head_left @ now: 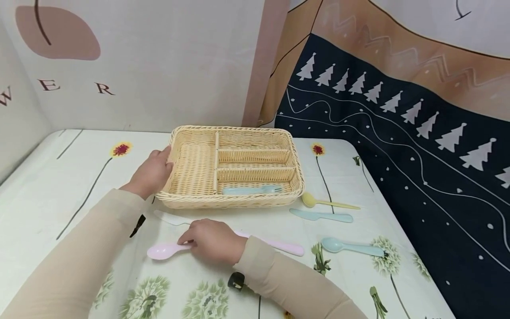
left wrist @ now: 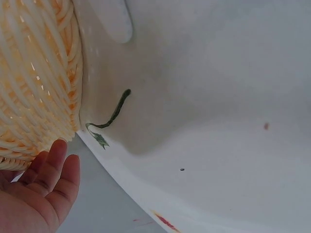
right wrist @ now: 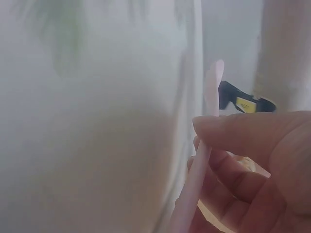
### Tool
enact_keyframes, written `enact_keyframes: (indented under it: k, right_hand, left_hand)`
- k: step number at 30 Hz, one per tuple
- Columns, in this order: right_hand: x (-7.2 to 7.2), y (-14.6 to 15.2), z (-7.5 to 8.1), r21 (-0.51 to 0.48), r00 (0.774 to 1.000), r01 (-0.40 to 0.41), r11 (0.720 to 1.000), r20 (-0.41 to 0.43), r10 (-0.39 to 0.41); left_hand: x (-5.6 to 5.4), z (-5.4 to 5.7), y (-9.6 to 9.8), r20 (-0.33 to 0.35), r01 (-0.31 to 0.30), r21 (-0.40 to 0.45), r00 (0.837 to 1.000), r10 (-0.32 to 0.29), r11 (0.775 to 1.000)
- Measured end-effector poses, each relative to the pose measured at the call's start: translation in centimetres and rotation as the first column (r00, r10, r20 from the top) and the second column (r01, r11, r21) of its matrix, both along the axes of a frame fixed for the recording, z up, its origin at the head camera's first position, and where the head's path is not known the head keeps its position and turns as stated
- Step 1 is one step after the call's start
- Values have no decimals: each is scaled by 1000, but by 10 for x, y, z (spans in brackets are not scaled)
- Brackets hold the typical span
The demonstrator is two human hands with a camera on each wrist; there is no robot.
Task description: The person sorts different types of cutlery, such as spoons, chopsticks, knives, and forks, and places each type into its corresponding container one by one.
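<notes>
Near the wicker basket [head_left: 239, 202] gripped by the left hand [head_left: 149, 174], a pink spoon [head_left: 162, 251] sits pinched in the right hand [head_left: 215, 241].

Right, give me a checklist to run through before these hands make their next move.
1. Pink spoon gripped: ok, the right hand pinches its handle.
2. Pink spoon clear of the table: cannot tell, the gap beneath is not plain.
3. Basket held: ok, the left hand is on its left end.
4. Blue fork inside the basket: ok, at front right.
5. Yellow spoon, blue knife and blue spoon inside: not ok, they lie on the table.
</notes>
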State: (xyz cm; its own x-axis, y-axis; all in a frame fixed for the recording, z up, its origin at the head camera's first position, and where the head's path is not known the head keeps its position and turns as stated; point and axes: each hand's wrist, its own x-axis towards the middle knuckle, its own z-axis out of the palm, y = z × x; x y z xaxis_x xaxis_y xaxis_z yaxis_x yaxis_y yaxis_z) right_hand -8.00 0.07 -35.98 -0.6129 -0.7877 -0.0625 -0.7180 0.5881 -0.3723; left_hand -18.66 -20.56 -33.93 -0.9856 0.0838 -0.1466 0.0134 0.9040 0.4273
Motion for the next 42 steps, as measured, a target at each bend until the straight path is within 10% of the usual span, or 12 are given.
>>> enact_keyframes:
  k: [23, 42]
  right_hand:
    - [-9, 44, 47, -91, 993, -95, 991, -73, 88]
    - [-46, 71, 86, -120, 985, 56, 991, -153, -75]
  left_hand:
    - [1, -3, -3, -5, 14, 0, 1000, -14, 1000]
    - [1, -2, -1, -19, 12, -12, 1000, -12, 1000]
